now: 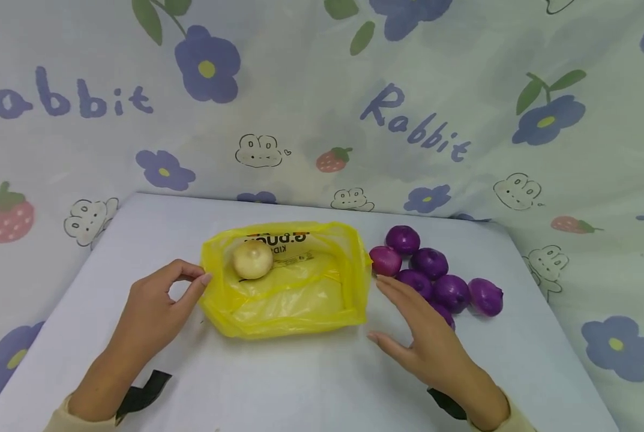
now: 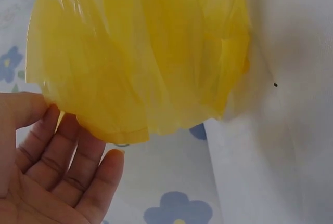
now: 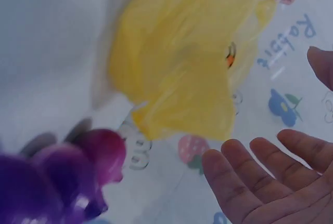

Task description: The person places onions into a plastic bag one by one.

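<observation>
A yellow plastic bag [image 1: 286, 330] stands with its mouth up in the middle of the table, dark print showing on its inner back wall. Inside it, toward the left, lies a pale yellow onion [image 1: 253, 260]. My left hand [image 1: 154, 309] pinches the bag's left rim between thumb and fingertips; the left wrist view shows the thin film [image 2: 135, 57] at those fingers. Off the bag's right side, my right hand [image 1: 432, 342] hovers with fingers extended and thumb apart, holding nothing. Several purple onions [image 1: 451, 294] lie just beyond it.
The white table [image 1: 300, 384] ends at the back against a hanging cloth [image 1: 311, 108] printed with flowers, rabbits and strawberries. The purple onions sit close together at the bag's right; the right forearm partly hides the nearest. A dark strap [image 1: 146, 393] is at the left wrist.
</observation>
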`<move>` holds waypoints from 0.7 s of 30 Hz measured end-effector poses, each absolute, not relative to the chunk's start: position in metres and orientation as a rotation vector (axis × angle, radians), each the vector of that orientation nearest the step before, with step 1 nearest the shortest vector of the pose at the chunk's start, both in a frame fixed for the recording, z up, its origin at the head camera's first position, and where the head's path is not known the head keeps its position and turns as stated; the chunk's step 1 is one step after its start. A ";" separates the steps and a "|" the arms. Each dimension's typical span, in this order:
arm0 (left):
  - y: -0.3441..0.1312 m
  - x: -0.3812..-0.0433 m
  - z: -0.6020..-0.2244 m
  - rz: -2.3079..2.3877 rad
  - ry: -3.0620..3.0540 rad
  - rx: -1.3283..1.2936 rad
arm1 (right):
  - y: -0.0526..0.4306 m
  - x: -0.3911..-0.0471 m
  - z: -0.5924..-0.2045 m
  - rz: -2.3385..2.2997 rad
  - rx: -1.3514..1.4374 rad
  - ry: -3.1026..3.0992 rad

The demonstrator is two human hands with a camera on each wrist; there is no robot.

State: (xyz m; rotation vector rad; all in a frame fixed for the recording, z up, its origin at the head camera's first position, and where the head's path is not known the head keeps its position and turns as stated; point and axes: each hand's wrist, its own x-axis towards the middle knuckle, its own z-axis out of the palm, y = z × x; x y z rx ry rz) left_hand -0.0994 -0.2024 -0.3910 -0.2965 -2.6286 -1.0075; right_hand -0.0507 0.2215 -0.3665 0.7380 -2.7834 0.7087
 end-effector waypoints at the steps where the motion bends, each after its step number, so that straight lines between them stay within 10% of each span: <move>1: -0.203 -0.099 -0.391 -1.007 -2.631 -0.290 | 0.224 -0.050 -0.368 0.669 0.730 -2.786; 21: -0.203 -0.099 -0.392 -1.009 -2.626 -0.307 | 0.270 -0.038 -0.393 0.592 0.318 -2.918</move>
